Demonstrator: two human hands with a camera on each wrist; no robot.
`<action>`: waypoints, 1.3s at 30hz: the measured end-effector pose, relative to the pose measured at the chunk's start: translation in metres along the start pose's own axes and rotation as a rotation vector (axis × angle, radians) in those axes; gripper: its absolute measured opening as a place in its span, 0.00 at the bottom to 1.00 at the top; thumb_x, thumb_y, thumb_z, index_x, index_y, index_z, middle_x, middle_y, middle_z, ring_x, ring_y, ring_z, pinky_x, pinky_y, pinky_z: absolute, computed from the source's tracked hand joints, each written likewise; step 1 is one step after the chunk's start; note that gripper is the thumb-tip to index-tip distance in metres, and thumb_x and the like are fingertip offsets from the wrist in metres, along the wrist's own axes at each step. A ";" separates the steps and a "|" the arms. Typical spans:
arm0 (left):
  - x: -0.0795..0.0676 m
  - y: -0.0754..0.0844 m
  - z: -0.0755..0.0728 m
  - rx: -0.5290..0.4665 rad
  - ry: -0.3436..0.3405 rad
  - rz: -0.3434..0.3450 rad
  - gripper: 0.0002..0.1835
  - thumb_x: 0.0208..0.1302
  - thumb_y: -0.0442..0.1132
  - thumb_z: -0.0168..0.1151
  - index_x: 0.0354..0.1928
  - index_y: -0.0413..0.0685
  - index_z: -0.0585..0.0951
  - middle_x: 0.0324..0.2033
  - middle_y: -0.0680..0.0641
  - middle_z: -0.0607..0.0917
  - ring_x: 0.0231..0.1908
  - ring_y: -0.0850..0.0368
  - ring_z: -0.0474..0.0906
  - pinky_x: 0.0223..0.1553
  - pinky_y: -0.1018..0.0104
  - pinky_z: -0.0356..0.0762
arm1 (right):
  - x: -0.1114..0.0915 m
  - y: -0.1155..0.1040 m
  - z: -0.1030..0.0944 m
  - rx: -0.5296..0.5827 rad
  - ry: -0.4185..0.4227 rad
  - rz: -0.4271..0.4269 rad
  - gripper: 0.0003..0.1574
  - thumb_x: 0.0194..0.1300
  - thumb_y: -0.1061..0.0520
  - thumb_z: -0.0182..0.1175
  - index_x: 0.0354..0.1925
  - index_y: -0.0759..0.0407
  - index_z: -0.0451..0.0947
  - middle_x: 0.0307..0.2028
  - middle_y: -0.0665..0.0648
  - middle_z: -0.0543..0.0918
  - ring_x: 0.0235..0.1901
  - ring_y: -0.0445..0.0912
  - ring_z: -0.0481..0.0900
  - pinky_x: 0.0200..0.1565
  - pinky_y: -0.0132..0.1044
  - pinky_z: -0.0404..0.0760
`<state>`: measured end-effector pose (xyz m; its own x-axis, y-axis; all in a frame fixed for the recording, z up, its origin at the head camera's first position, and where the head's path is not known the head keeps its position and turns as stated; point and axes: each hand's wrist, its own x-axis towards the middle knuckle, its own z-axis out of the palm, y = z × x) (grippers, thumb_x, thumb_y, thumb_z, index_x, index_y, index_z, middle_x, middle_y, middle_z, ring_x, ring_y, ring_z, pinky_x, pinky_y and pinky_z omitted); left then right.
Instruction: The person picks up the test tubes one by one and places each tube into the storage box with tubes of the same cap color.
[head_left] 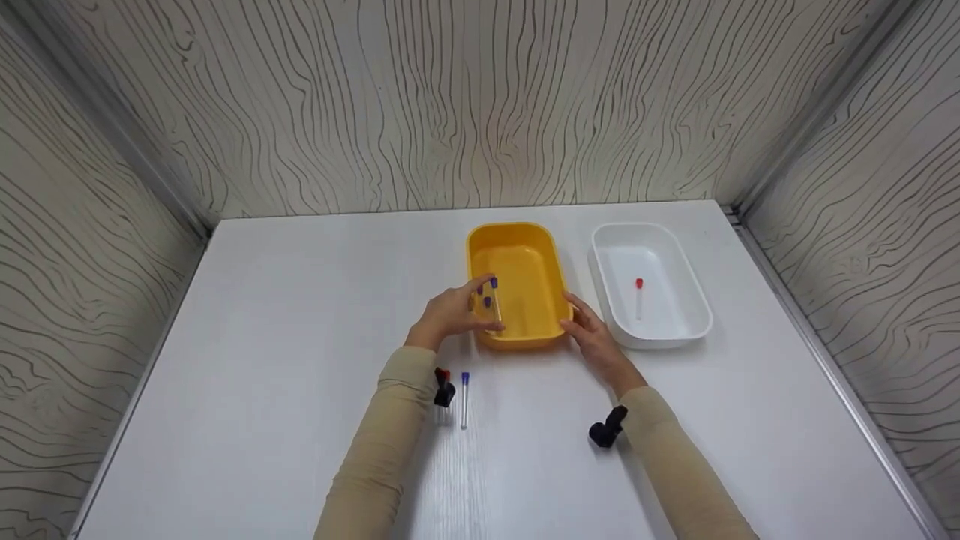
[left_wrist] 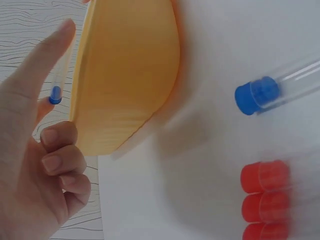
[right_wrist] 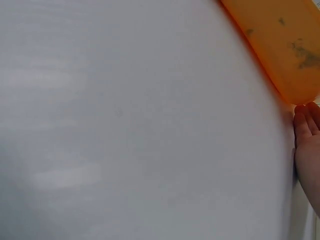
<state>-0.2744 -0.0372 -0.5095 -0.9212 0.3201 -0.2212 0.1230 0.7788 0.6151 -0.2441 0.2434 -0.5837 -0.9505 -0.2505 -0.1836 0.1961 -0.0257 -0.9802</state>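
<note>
My left hand (head_left: 452,309) is over the left side of the yellow tray (head_left: 559,281), pinching a blue-capped test tube (head_left: 496,300) between thumb and index finger. In the left wrist view the tube's blue cap (left_wrist: 55,95) shows beside the tray wall, with the other fingers curled. Two more blue caps (head_left: 487,301) are seen inside the tray near this hand; their tubes are mostly hidden. On the opposite side, my right hand (head_left: 592,334) grips the tray near its front right corner. The right wrist view shows those fingers (right_wrist: 302,125) against the tray's orange-looking outer wall.
A white tray (head_left: 694,300) to the right holds one red-capped tube (head_left: 639,298). Before the yellow tray lies a blue-capped tube (head_left: 465,400), beside several red-capped tubes (left_wrist: 265,176) partly hidden by the left wrist camera in the head view. Patterned walls border the white table (head_left: 300,315).
</note>
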 end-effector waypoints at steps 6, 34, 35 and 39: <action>0.002 0.004 -0.001 0.040 -0.007 -0.019 0.52 0.42 0.65 0.73 0.72 0.73 0.59 0.61 0.42 0.77 0.61 0.44 0.73 0.66 0.48 0.68 | -0.005 -0.010 0.002 -0.015 -0.010 0.043 0.38 0.74 0.53 0.50 0.75 0.43 0.47 0.78 0.54 0.40 0.78 0.51 0.37 0.77 0.49 0.38; 0.011 0.023 0.008 0.152 0.007 0.119 0.51 0.45 0.58 0.76 0.71 0.58 0.63 0.51 0.42 0.84 0.50 0.46 0.79 0.63 0.52 0.73 | 0.000 -0.002 0.002 0.062 -0.026 0.007 0.37 0.74 0.57 0.48 0.75 0.47 0.47 0.78 0.56 0.42 0.78 0.52 0.41 0.77 0.50 0.37; 0.011 0.022 0.008 0.161 0.012 0.125 0.51 0.45 0.59 0.76 0.71 0.58 0.63 0.50 0.42 0.84 0.48 0.47 0.79 0.62 0.52 0.73 | 0.000 -0.002 0.002 0.053 -0.025 0.012 0.37 0.74 0.56 0.48 0.75 0.47 0.47 0.78 0.56 0.43 0.78 0.52 0.42 0.77 0.50 0.37; 0.010 0.020 0.009 0.197 0.036 0.165 0.51 0.45 0.60 0.75 0.71 0.55 0.63 0.42 0.41 0.85 0.38 0.50 0.76 0.55 0.54 0.78 | 0.000 -0.002 0.002 0.061 -0.015 0.004 0.37 0.74 0.59 0.48 0.75 0.49 0.46 0.78 0.58 0.44 0.78 0.53 0.42 0.77 0.51 0.37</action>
<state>-0.2776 -0.0133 -0.5059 -0.8946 0.4354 -0.1008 0.3393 0.8085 0.4808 -0.2439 0.2410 -0.5814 -0.9460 -0.2654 -0.1859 0.2146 -0.0834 -0.9731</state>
